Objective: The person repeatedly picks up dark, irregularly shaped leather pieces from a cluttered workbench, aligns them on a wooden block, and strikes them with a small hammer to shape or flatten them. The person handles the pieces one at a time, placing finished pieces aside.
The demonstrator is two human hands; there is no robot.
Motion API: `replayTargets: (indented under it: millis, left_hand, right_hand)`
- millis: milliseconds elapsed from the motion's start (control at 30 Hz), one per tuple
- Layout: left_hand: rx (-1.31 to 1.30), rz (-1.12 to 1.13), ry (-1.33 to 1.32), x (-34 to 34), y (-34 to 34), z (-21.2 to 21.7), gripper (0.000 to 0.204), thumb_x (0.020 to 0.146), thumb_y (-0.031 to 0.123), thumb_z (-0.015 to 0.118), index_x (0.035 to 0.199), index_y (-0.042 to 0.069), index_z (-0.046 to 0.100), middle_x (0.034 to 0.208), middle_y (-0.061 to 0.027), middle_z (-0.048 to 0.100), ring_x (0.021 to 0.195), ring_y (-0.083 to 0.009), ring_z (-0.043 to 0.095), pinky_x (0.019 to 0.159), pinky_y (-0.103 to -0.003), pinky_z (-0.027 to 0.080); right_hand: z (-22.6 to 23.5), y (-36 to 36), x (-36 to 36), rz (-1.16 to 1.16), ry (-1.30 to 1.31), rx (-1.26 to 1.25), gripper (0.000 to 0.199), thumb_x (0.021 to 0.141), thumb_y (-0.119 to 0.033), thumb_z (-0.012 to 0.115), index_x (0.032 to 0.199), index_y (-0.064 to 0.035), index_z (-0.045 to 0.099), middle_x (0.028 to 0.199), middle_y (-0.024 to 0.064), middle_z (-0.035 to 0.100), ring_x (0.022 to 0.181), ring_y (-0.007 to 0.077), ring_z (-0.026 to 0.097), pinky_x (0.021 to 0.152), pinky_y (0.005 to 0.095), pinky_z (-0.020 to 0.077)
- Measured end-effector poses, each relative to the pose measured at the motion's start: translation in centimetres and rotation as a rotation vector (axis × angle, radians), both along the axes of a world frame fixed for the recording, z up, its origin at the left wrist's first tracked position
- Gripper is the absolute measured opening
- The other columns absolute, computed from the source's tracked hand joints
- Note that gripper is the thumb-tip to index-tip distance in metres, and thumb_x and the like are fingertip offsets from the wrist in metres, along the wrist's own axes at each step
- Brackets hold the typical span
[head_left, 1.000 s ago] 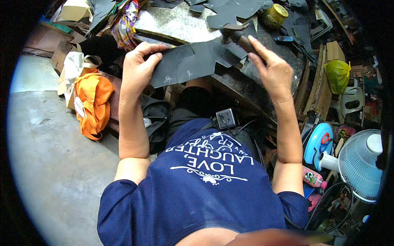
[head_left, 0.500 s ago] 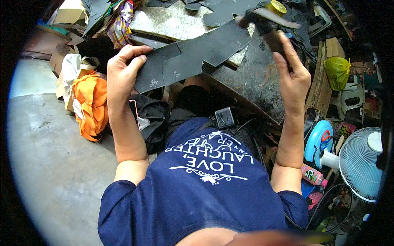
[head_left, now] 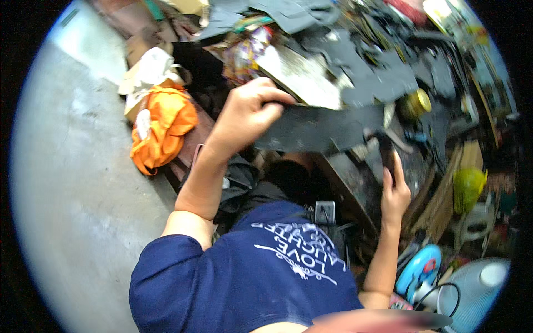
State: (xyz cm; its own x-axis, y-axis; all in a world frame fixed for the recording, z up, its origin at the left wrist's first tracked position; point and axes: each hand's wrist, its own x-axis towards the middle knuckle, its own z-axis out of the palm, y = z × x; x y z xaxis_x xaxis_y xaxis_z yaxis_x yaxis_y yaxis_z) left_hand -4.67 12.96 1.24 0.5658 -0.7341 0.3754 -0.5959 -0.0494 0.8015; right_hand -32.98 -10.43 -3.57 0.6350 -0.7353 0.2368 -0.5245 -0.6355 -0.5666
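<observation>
Left hand [head_left: 252,114] pinches a long, flat, black leather-like sheet [head_left: 327,130] at its left end; right hand [head_left: 396,194] grips a dark-handled hammer [head_left: 387,152] near the sheet's right end, over the dark tabletop [head_left: 361,180]. Probably best kept taut, fingers clear.

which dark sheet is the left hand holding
The long strip nearest the person, its left end in the left hand, its other end near the hammer in the right hand; other sheets lie unheld beyond it.
</observation>
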Motion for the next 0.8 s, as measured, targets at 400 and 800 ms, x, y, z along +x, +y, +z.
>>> replayTargets:
  millis: [400,800]
  left_hand:
    - [-0.889,0.311,0.148,10.0,2.2,6.2,0.021,0.088,-0.002,0.06,0.104,-0.005,0.072,0.094,-0.0051,0.07,0.085,-0.0089,0.062,0.082,-0.02,0.048]
    - [0.419,1.116,-0.338,23.4,0.8,-6.4,0.031,0.08,0.027,0.066,0.109,0.021,0.074,0.119,-0.0132,0.062,0.116,-0.0368,0.05,0.094,-0.048,0.045]
  right_hand:
    - [-3.5,-3.0,-2.4,-0.16,-0.678,0.701,0.05,0.102,-0.026,0.055,0.147,-0.0067,0.042,0.076,0.0044,0.059,0.057,0.0095,0.052,0.047,0.0239,0.0437]
    - [-3.2,-2.6,-2.0,-0.147,-0.666,0.671,0.048,0.101,-0.023,0.056,0.144,-0.0038,0.044,0.078,0.0017,0.057,0.06,0.008,0.051,0.048,0.023,0.0432]
